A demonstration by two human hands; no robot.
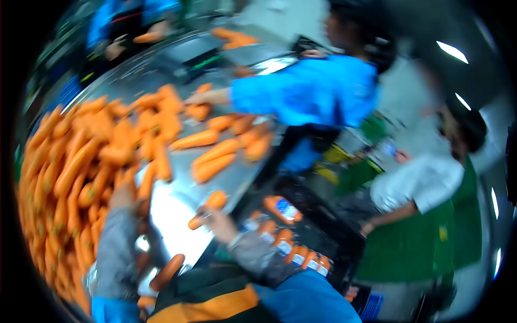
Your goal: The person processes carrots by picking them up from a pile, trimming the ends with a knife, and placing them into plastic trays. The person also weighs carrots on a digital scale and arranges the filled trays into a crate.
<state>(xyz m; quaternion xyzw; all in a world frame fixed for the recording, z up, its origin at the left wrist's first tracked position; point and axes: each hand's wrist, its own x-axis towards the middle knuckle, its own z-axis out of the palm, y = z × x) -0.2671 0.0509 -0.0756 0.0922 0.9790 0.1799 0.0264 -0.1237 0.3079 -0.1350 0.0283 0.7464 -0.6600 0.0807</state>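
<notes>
My right hand (219, 225) is closed around a carrot (216, 199) above the bare metal near the table's right edge. The carrot shows on both sides of my fingers. My left hand (124, 195) reaches into the big heap of carrots (81, 161) on the left; its fingers are smeared by motion and merge with the orange behind them. Several loose carrots (215, 153) lie on the metal table (177, 215) ahead of my right hand. Close to my body, a single darker-looking carrot (167, 272) rests by the near edge.
Packed carrots with labels (284, 209) sit in a black crate (339, 237) to my right. A co-worker in a blue sleeve (307, 89) reaches over the table's far side. Beyond are a scale (196, 62), another person in blue at the top left, and one in white (417, 180).
</notes>
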